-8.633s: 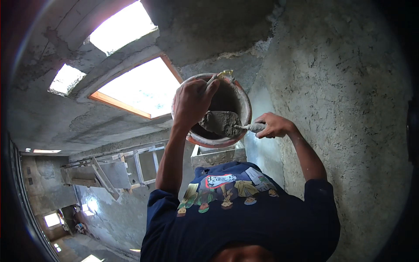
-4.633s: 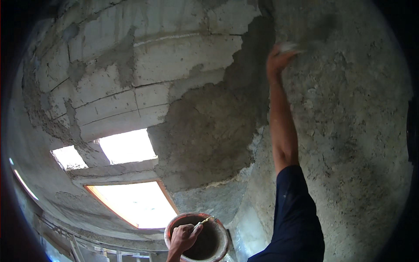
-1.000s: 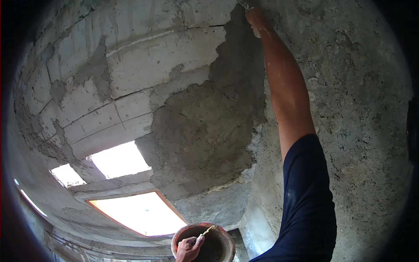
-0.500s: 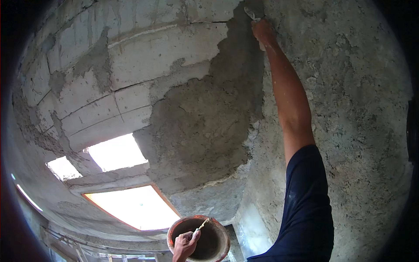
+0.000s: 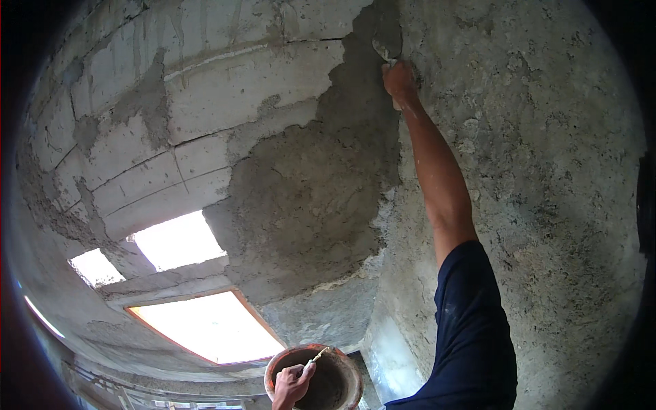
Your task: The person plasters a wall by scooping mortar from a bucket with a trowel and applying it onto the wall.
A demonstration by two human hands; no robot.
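Note:
High up at the inner corner of the wall, my right hand (image 5: pixel 401 78) is closed around the handle of a trowel (image 5: pixel 388 46). The trowel's blade points upward and lies against dark, damp mortar (image 5: pixel 307 184) spread over the block wall. Low in the picture, my left hand (image 5: pixel 292 384) is closed on the pale handle (image 5: pixel 319 354) of a round bucket (image 5: pixel 350 372) with a worn reddish rim. Grey residue coats the bucket's inside; its bottom is partly hidden by the hand.
Bare pale blocks (image 5: pixel 246 78) show to the left of the mortar. A rough grey wall (image 5: pixel 540 184) rises on the right. Below left are two bright openings (image 5: pixel 179 240) and a larger orange-framed window (image 5: pixel 205 324).
My right hand and the trowel have come down slightly along the corner. The view has shifted a little. My left hand keeps its grip on the bucket handle.

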